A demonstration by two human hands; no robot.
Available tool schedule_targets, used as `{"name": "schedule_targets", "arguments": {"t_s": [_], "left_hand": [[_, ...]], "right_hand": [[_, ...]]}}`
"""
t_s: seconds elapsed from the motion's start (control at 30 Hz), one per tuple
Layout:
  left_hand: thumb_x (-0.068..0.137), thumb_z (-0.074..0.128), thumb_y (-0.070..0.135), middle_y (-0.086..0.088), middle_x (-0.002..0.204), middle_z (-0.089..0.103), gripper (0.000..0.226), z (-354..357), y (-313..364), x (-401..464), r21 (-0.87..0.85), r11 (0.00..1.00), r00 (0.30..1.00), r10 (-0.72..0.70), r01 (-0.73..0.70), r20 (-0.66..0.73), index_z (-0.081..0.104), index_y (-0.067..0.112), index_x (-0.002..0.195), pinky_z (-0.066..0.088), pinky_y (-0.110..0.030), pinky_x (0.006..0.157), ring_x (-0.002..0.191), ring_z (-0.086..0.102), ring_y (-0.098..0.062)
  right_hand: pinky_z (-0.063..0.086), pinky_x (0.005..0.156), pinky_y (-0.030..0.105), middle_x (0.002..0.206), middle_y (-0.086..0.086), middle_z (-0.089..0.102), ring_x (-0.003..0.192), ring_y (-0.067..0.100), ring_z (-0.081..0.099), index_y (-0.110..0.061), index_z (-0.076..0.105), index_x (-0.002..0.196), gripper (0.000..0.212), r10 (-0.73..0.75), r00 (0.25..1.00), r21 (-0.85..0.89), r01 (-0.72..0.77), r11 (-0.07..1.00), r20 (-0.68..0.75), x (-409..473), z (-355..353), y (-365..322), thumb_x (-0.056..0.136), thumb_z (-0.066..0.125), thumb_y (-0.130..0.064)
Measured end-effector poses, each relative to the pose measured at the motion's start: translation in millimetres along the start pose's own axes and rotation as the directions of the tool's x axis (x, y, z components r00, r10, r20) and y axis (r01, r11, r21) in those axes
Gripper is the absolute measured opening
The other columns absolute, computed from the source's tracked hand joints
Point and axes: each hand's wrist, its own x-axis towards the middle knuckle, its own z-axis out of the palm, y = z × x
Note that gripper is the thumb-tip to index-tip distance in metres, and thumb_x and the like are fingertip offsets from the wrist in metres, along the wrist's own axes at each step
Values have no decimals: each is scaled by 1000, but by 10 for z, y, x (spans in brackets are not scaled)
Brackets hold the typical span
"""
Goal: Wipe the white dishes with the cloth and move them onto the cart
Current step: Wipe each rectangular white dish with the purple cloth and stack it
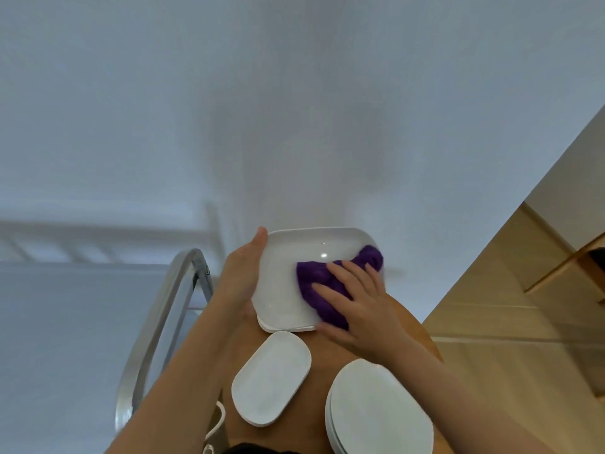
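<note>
Your right hand (353, 299) lies flat on the purple cloth (330, 283), fingers spread and straight, pressing it into the dish (291, 273). The cloth is bunched, fuzzy and soft-looking, and runs from the dish's near right corner toward its far right rim. Your left hand (244, 273) grasps the dish's left edge, thumb over the far left corner and palm against the side.

The dish is a glossy white rounded rectangle with a raised rim, tilted toward you, its long axis running away from you. It sits above a stack (281, 327) of similar white dishes on the round wooden table (324, 352); you cannot tell whether it touches them.

Nearer you on the table lie a small white oblong dish (271, 378), long axis angled far-right, and a stack of white oval plates (376, 411). The metal cart (157, 319) handle curves at the left. No writing can be read.
</note>
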Motion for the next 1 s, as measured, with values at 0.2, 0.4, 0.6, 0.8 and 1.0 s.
{"name": "schedule_targets", "arguments": {"t_s": [0.2,0.4,0.6,0.8,1.0], "left_hand": [[88,51,57,0,69,73,39,25,-53,-10,27,1000,999,-2,3,-43,67,21,82,56,-36,67,65,70,-19],[84,39,71,-6,83,72,57,145,-82,-63,98,993,996,-57,63,-63,64,21,87,55,-39,77,80,68,-25],[77,22,80,-5,85,72,71,272,-51,-198,188,980,998,-55,62,-44,65,23,81,52,-42,90,88,66,-22],[75,28,77,0,83,73,61,250,-7,-281,173,983,998,62,-63,12,67,30,83,54,-32,75,85,68,-18],[89,48,55,7,57,67,38,106,-12,-282,76,991,988,115,-107,-100,61,22,73,49,-19,44,54,65,-9]], "right_hand": [[42,86,48,107,17,65,103,37,56,-8,71,105,45,305,940,65,-298,952,-157,-67,-117,300,87,45,-38],[38,81,44,98,12,64,94,27,51,-9,69,107,38,417,828,173,-380,909,-375,215,-232,-154,88,46,-32],[35,98,64,130,5,59,122,27,54,-16,60,126,48,145,978,-29,-151,988,-149,284,-43,-602,92,35,-39],[37,96,62,132,8,58,122,32,54,-16,58,129,49,236,947,-95,-261,961,-217,493,-55,-537,91,36,-39],[38,93,64,132,17,56,119,38,54,-11,52,134,55,457,867,-65,-477,876,-200,491,-92,-202,89,37,-39]]}}
